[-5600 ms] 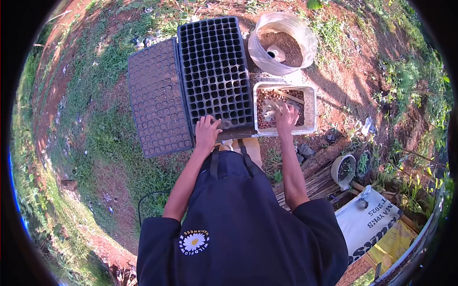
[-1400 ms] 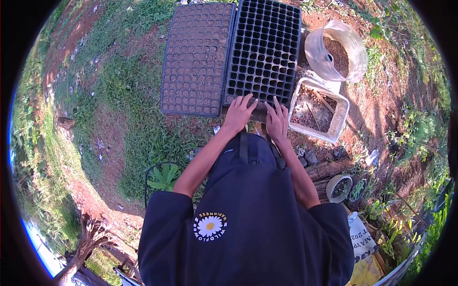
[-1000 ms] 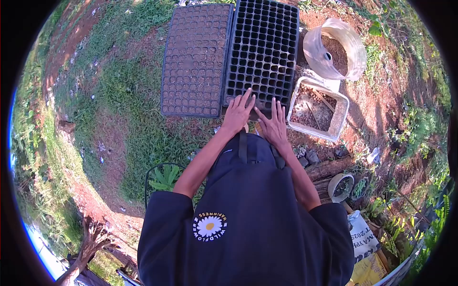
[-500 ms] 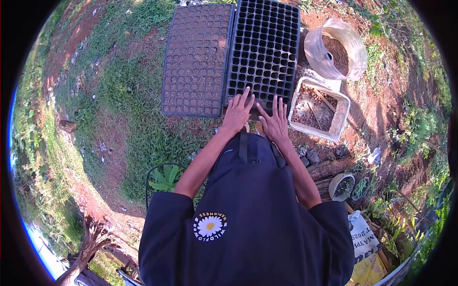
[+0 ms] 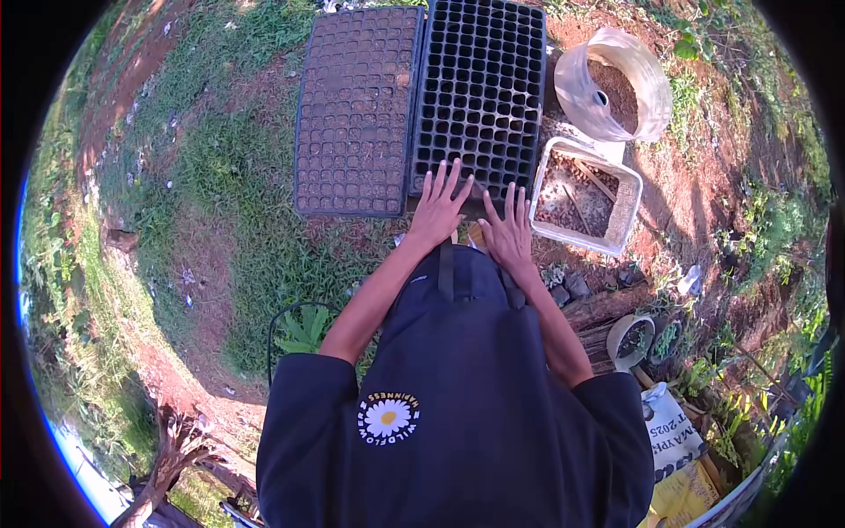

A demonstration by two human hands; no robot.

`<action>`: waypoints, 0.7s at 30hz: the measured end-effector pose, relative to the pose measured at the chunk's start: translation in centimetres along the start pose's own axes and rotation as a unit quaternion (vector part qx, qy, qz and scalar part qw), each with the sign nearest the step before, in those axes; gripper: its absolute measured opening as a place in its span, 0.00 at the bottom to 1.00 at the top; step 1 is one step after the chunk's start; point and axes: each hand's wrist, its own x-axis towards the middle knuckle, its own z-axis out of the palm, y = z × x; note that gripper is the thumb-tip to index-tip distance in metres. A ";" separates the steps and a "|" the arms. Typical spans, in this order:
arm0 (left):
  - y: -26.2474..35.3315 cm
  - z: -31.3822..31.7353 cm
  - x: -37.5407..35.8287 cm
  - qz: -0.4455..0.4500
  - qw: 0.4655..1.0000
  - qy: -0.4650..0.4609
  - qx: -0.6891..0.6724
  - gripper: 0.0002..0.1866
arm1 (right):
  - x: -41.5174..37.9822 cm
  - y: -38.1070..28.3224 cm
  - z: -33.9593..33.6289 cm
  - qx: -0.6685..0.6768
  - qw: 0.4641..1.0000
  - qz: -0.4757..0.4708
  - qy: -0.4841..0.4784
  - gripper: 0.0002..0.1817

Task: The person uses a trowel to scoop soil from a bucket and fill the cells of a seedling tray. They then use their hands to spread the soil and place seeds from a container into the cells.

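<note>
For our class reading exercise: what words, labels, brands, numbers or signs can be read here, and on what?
"WILDFLOWER": black garment, around its flower emblem.
"HAPPINESS": same emblem.
"T 2025": white sheet.
"MAYPK": same sheet, ending unclear.
White sheet's lower lettering: partly hidden, unreadable.
Yellow sheet: any print too blurred.

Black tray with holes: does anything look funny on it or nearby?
Nothing looks clearly wrong with the black tray. In the white tub beside it, two sticks look a little odd, lying with much smaller brown bits.
</note>
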 end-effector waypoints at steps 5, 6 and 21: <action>0.1 0.4 0.3 0.017 1.000 -0.008 0.000 0.47 | -0.3 0.0 0.5 -0.005 1.000 -0.011 -0.003 0.37; 0.1 0.4 0.3 0.017 1.000 -0.008 0.001 0.47 | -0.1 -0.2 0.6 -0.004 1.000 -0.011 -0.002 0.37; -0.2 -0.4 -0.4 -0.016 1.000 -0.025 -0.001 0.46 | 1.7 -0.9 0.4 0.026 0.999 0.000 0.022 0.36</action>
